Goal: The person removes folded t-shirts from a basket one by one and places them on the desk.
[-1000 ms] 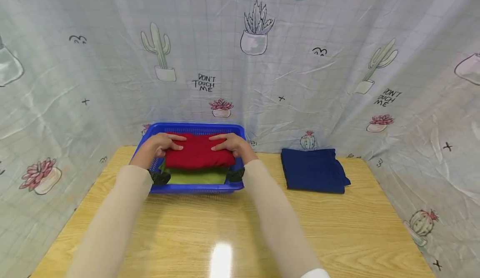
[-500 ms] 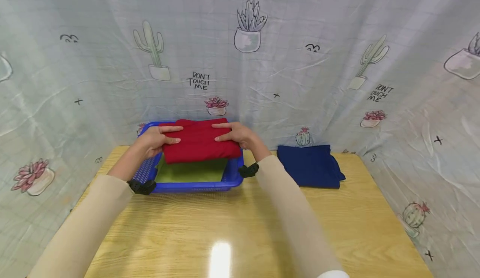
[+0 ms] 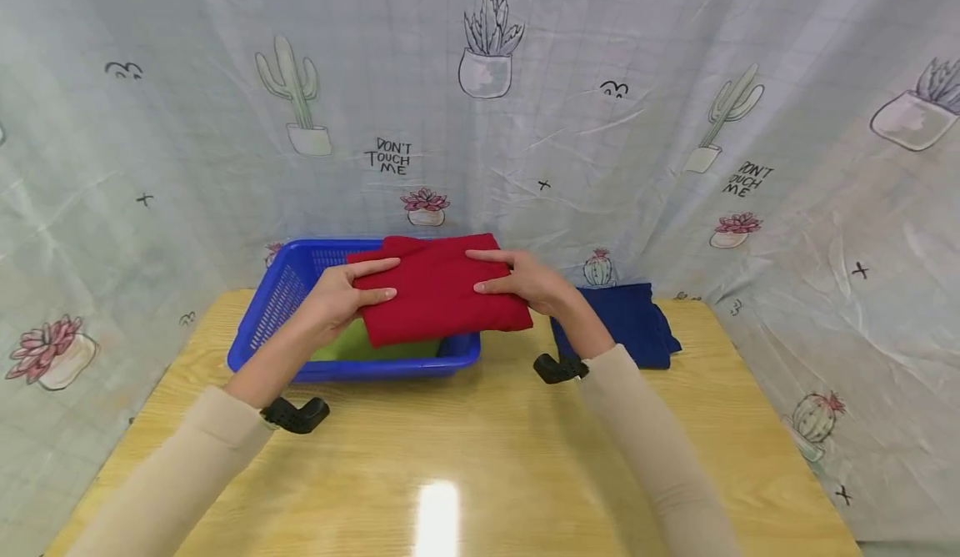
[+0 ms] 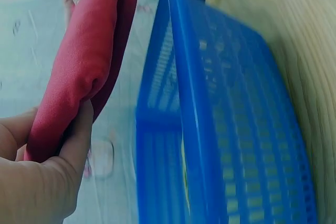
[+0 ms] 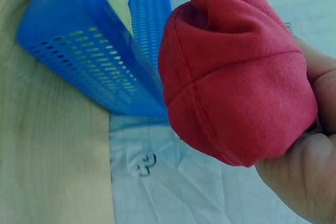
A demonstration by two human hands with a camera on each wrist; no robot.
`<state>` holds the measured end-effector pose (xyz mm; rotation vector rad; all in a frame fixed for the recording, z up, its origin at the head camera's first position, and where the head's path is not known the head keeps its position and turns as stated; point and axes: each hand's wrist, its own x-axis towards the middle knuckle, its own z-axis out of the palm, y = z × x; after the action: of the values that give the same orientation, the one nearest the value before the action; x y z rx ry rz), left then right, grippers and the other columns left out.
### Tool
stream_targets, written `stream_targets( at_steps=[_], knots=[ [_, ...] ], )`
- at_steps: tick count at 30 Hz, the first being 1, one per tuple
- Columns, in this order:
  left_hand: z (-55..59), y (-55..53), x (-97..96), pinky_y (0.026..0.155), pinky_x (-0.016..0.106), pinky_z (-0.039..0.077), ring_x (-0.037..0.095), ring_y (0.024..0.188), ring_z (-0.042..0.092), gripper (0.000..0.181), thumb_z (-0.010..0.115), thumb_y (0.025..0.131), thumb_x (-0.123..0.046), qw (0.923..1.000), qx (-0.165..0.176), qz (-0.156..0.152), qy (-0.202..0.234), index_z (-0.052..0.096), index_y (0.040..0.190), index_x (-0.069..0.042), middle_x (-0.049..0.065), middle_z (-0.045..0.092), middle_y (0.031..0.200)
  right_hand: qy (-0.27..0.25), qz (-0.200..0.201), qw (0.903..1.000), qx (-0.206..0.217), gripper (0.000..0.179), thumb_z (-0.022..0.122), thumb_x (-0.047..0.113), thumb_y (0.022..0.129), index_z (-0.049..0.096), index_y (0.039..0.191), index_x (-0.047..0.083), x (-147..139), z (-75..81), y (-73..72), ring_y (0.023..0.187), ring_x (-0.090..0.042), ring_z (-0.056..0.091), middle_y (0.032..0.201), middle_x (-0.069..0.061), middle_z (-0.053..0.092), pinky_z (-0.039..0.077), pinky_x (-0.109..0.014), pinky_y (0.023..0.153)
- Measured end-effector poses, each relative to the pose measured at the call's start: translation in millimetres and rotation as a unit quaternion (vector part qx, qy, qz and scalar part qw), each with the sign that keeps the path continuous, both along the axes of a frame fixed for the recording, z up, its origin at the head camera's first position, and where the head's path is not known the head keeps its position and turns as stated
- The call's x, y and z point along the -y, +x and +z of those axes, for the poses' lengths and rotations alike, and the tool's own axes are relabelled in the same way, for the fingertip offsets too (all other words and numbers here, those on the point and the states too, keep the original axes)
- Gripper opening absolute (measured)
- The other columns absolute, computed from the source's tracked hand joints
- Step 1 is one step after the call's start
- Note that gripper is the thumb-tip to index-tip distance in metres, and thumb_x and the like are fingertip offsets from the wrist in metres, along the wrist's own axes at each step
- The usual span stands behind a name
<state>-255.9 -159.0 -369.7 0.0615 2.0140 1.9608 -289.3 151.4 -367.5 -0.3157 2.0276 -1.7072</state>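
A folded red cloth garment (image 3: 438, 294) hangs above the right part of a blue plastic basket (image 3: 262, 307). My left hand (image 3: 341, 298) pinches its left end, thumb on the near face and other fingers partly hidden behind. At the opposite end my right hand (image 3: 528, 280) grips the cloth the same way. The left wrist view shows the red garment (image 4: 79, 72) as a thick roll-like fold beside the basket wall (image 4: 231, 108). Stitched seams run across the red fabric (image 5: 236, 93) in the right wrist view. Inside the basket lies a yellow-green cloth (image 3: 345, 344), partly covered by the red one.
A folded navy cloth (image 3: 622, 323) lies on the wooden table (image 3: 495, 449) at the right, partly behind my right forearm. A printed curtain (image 3: 600, 165) closes off the back and both sides of the table.
Both hands have raised the red garment out of the basket and carried it to the right. More of the basket's left side and the green cloth shows now.
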Motion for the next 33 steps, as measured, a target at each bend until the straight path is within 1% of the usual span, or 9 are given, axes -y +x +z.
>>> stream_targets(
  at_steps=[2, 4, 6, 10, 15, 19, 22, 29, 33],
  knots=[
    [0.1, 3.9, -10.7, 0.052, 0.017, 0.045, 0.005, 0.051, 0.051, 0.060, 0.073, 0.093, -0.004, 0.9999, -0.010, -0.004, -0.006, 0.055, 0.149, -0.015, 0.008, 0.062, 0.130, 0.005, -0.008, 0.9999, -0.010, 0.062, 0.073, 0.009, 0.094, 0.054, 0.150, 0.028, -12.6, 1.4, 10.7, 0.111, -0.028, 0.067, 0.145, -0.009, 0.051, 0.060, -0.039, 0.082],
    [-0.8, 8.6, -20.8, 0.047, 0.018, 0.036, 0.006, 0.046, 0.039, 0.059, 0.074, 0.093, -0.004, 0.9997, -0.019, -0.012, -0.014, 0.057, 0.147, -0.016, 0.005, 0.063, 0.126, 0.016, -0.018, 0.9995, -0.023, 0.063, 0.074, 0.010, 0.094, 0.053, 0.150, 0.028, -24.6, 1.5, 22.5, 0.109, -0.027, 0.067, 0.147, -0.008, 0.048, 0.060, -0.037, 0.081],
    [-2.1, 13.5, -30.7, 0.045, 0.021, 0.030, 0.007, 0.043, 0.030, 0.058, 0.074, 0.092, -0.005, 0.9994, -0.024, -0.021, -0.015, 0.058, 0.146, -0.016, 0.006, 0.061, 0.133, 0.024, -0.029, 0.9988, -0.030, 0.063, 0.075, 0.010, 0.094, 0.053, 0.151, 0.028, -35.9, 0.4, 33.9, 0.107, -0.026, 0.067, 0.148, -0.008, 0.047, 0.059, -0.035, 0.080],
    [-5.2, 22.2, -50.4, 0.046, 0.022, 0.028, 0.009, 0.042, 0.023, 0.057, 0.074, 0.092, -0.005, 0.9987, -0.029, -0.041, -0.009, 0.059, 0.146, -0.017, 0.007, 0.041, 0.157, 0.037, -0.052, 0.9971, -0.041, 0.064, 0.076, 0.012, 0.093, 0.053, 0.150, 0.028, -57.9, -1.3, 54.0, 0.107, -0.027, 0.067, 0.148, -0.009, 0.048, 0.059, -0.035, 0.080],
    [-6.8, 33.6, -71.0, 0.046, 0.023, 0.029, 0.011, 0.043, 0.022, 0.055, 0.076, 0.092, -0.006, 0.9970, -0.050, -0.054, -0.022, 0.061, 0.144, -0.018, 0.007, 0.036, 0.160, 0.065, -0.061, 0.9946, -0.054, 0.065, 0.078, 0.018, 0.091, 0.053, 0.150, 0.030, -80.7, -1.4, 74.1, 0.112, -0.027, 0.064, 0.149, -0.008, 0.046, 0.059, -0.037, 0.081],
    [-6.6, 44.6, -85.4, 0.058, 0.021, 0.050, 0.010, 0.056, 0.056, 0.055, 0.075, 0.092, -0.004, 0.9959, -0.057, -0.069, -0.009, 0.062, 0.143, -0.017, 0.009, 0.043, 0.156, 0.096, -0.068, 0.9915, -0.056, 0.068, 0.081, 0.022, 0.089, 0.053, 0.150, 0.031, -96.0, -1.0, 88.6, 0.107, -0.025, 0.065, 0.146, -0.011, 0.050, 0.060, -0.038, 0.079],
    [-6.9, 50.1, -96.0, 0.069, 0.024, 0.056, 0.014, 0.077, 0.070, 0.054, 0.075, 0.091, -0.002, 0.9951, -0.060, -0.079, -0.004, 0.063, 0.142, -0.016, 0.009, 0.045, 0.154, 0.123, -0.075, 0.9874, -0.065, 0.069, 0.082, 0.025, 0.088, 0.053, 0.150, 0.032, -106.8, -1.1, 98.5, 0.105, -0.028, 0.065, 0.143, -0.013, 0.052, 0.059, -0.037, 0.078],
    [-13.1, 51.4, -119.7, 0.066, 0.023, 0.052, 0.012, 0.067, 0.066, 0.051, 0.078, 0.088, -0.003, 0.9919, -0.091, -0.086, -0.023, 0.068, 0.136, -0.016, 0.008, 0.051, 0.149, 0.166, -0.097, 0.9769, -0.093, 0.070, 0.081, 0.032, 0.088, 0.051, 0.151, 0.033, -129.1, -6.3, 118.8, 0.124, -0.031, 0.052, 0.147, -0.013, 0.051, 0.058, -0.033, 0.082],
    [-19.1, 54.0, -130.6, 0.051, 0.023, 0.038, 0.010, 0.046, 0.042, 0.049, 0.080, 0.087, -0.005, 0.9898, -0.105, -0.087, -0.042, 0.071, 0.132, -0.021, 0.010, 0.063, 0.135, 0.171, -0.102, 0.9758, -0.090, 0.071, 0.081, 0.034, 0.088, 0.050, 0.151, 0.035, -139.1, -10.7, 128.4, 0.124, -0.032, 0.052, 0.144, -0.013, 0.053, 0.057, -0.034, 0.084]
  ],
)
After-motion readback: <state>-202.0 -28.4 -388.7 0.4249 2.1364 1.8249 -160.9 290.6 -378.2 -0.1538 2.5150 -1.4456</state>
